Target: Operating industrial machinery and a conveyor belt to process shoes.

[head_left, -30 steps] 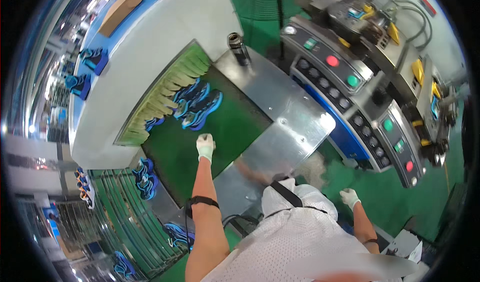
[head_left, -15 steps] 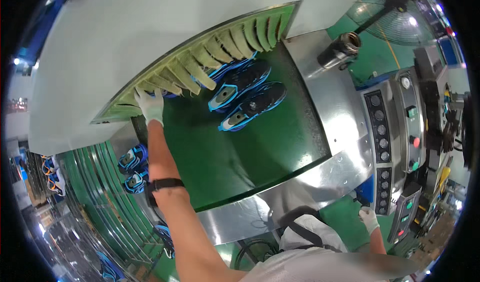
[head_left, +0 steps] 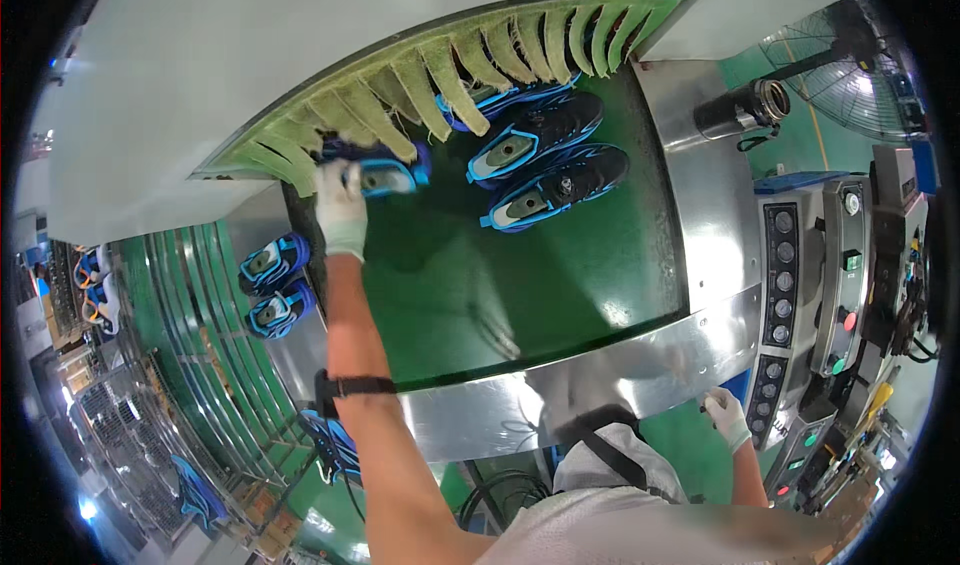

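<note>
Main risk from here, prob. a snag: the strip curtain (head_left: 430,85) hangs over the held shoe (head_left: 392,177) at its left half, so a strip caught in the opening could tug it loose, esp. as the hold looks to be at one end only. Swung too far right, it could also bump the two shoes (head_left: 555,187) lying out front of the curtain's middle – poss. scuffing them – or the one (head_left: 470,105) partly under the strips.

L arm reaches forward, nearly straight, dark strap (head_left: 355,387) on the forearm; gloved left hand (head_left: 341,205) is just in front of the curtain's left part, back of hand up. Its fingers look closed round the shoe's left end, tho blur hides exact contact. Shoe sits against the strips, over the green surface (head_left: 450,295).

R arm is bent, low by the person's side, well apart from the curtain. Gloved right hand (head_left: 727,417) has fingers loosely curled; can't tell if anything's in it.

Off the curtain's left end: two more shoes (head_left: 280,308). Past its right end: open-topped black flask (head_left: 735,113).
</note>
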Motion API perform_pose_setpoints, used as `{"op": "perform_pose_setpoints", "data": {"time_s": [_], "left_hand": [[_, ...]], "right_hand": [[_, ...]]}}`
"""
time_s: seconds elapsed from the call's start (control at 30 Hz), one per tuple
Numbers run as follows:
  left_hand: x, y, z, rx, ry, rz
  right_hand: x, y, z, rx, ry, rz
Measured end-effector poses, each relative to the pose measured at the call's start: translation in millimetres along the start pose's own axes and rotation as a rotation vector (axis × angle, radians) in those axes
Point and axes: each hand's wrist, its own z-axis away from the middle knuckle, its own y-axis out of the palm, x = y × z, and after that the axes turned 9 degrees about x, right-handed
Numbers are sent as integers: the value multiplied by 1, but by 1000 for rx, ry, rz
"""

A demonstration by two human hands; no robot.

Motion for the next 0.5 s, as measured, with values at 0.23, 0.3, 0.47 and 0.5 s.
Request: {"op": "perform_pose_setpoints", "data": {"time_s": [0.23, 0.3, 0.47, 0.5], "left_hand": [[-136, -29, 183, 411, 39, 214], [-188, -25, 213, 527, 64, 286], [-327, -12, 246, 713, 209, 516], [-371, -10, 252, 791, 161, 552]], "right_hand": [[94, 48, 31, 123, -300, -5], [93, 56, 24, 94, -520, 234], [200, 45, 108, 107, -754, 220], [199, 29, 119, 101, -762, 217]]}}
